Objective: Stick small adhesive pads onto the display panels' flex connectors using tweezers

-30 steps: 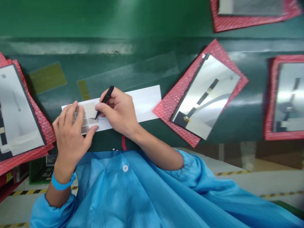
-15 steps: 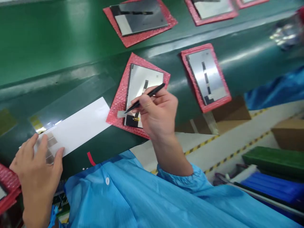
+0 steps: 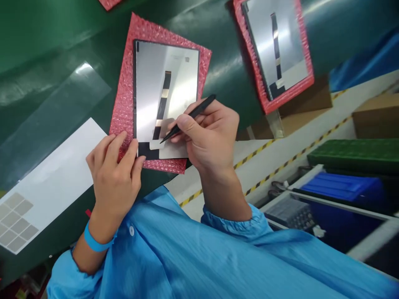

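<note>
Black tweezers (image 3: 199, 109) are gripped in my right hand (image 3: 212, 135), which is closed round them like a pen. Their tip meets a small pale sticker (image 3: 156, 144) at the lower edge of a display panel (image 3: 148, 91). The panel lies silver back up, a dark flex cable (image 3: 162, 104) running along its middle. Beneath it is a pink bubble-wrap sheet (image 3: 123, 95). My left hand (image 3: 116, 174) rests open at the panel's lower left corner, its fingers on the wrap and the panel's edge.
To the left lies a white sheet (image 3: 68, 162) with several grey stickers (image 3: 18, 224), beside a clear film (image 3: 62, 112). Another display panel (image 3: 286, 50) on pink wrap sits at upper right. Boxes (image 3: 377, 112) and a blue bin (image 3: 343, 185) stand on the right below the green bench.
My left hand has moved right from the sticker sheet to the panel's corner. The small sticker has come down onto the panel's lower edge with the tweezers. The view has shifted closer.
</note>
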`<action>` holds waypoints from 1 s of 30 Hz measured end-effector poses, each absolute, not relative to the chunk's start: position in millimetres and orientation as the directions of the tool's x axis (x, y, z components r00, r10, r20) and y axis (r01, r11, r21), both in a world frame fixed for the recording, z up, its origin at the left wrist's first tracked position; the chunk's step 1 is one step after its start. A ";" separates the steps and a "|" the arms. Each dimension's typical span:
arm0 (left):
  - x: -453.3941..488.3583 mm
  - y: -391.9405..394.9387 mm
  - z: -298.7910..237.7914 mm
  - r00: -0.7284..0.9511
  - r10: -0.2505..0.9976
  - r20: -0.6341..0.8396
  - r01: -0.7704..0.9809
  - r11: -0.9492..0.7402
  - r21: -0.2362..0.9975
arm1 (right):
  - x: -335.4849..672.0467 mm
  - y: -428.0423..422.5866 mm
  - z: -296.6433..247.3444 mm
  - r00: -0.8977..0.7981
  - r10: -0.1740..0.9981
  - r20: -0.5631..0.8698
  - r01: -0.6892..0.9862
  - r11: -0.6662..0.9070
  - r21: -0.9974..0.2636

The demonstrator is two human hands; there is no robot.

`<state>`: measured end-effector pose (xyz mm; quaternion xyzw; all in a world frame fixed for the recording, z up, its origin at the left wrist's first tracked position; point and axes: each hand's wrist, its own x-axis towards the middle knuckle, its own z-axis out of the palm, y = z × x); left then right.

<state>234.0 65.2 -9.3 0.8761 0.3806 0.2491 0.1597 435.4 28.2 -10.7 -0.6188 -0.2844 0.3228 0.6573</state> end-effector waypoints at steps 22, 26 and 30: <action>234.7 66.7 5.6 0.607 0.773 0.182 0.648 -0.615 0.449 | 437.3 20.6 -8.2 0.638 0.768 -0.053 -0.030 -0.044 -0.999; 233.6 66.7 4.2 0.610 0.771 0.182 0.651 -0.618 0.441 | 437.3 20.6 -10.3 0.647 0.761 -0.047 -0.024 -0.041 -0.999; 233.0 64.1 3.5 0.630 0.744 0.223 0.636 -0.658 0.403 | 435.5 20.6 -9.8 0.656 0.749 -0.091 -0.030 -0.095 -0.995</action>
